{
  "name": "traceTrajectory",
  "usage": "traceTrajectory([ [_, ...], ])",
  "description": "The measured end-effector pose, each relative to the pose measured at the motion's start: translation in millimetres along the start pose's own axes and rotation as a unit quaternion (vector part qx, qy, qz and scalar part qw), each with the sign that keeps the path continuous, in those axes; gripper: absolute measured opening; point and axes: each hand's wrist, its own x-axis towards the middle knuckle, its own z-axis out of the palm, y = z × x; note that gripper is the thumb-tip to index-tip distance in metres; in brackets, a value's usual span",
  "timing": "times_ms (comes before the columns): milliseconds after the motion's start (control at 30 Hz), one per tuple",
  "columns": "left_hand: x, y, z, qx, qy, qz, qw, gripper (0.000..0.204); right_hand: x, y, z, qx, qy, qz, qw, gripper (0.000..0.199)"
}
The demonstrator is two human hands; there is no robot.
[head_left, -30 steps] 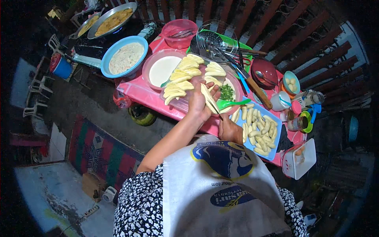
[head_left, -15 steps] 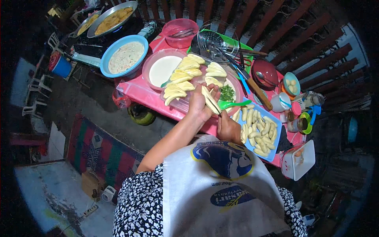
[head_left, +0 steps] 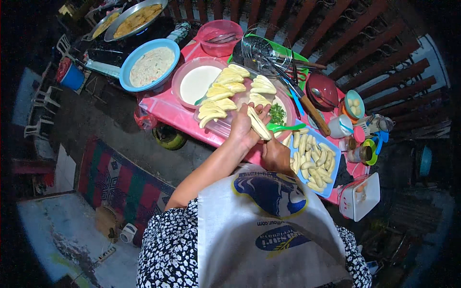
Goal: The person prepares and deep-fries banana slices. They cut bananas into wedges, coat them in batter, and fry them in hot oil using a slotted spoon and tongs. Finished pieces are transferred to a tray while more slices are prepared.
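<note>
A peeled banana (head_left: pixel 259 124) lies along the palm and fingers of my left hand (head_left: pixel 243 126), which is turned up and cradles it. My right hand (head_left: pixel 277 156) is closed at the banana's near end; whatever it grips is hidden. Sliced, fanned-out bananas (head_left: pixel 212 110) lie in overlapping rows on a clear tray (head_left: pixel 222 127) just beyond my left hand. A second row of banana fans (head_left: pixel 260 99) is on the tray's right side. To the right of my right hand, a blue tray (head_left: pixel 336 163) holds several whole peeled bananas (head_left: pixel 314 161).
A bowl of white batter (head_left: pixel 198 82) stands behind the tray, and a blue basin of mixture (head_left: pixel 152 67) sits left. Chopped greens (head_left: pixel 277 114) and a green spoon (head_left: pixel 286 127) are right of my left hand. Beyond lie a wooden-handled tool (head_left: pixel 314 114) and jars (head_left: pixel 357 154).
The banana in my left hand has turned slightly, and the dark slit seen along it before shows less. My right hand has shifted slightly below its near end.
</note>
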Motion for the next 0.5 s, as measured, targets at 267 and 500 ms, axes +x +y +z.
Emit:
traceTrajectory([
  [267, 3.5, -2.0, 0.9, -0.030, 0.046, -0.012, 0.998, 0.028, 8.0, -0.3, 7.9, -0.001, -0.021, 0.033, 0.999, 0.017],
  [500, 10.3, -2.6, -4.3, -0.024, 0.047, 0.002, 0.999, 0.030, 12.2, 4.1, 16.9, 0.016, 0.003, 0.023, 1.000, 0.019],
])
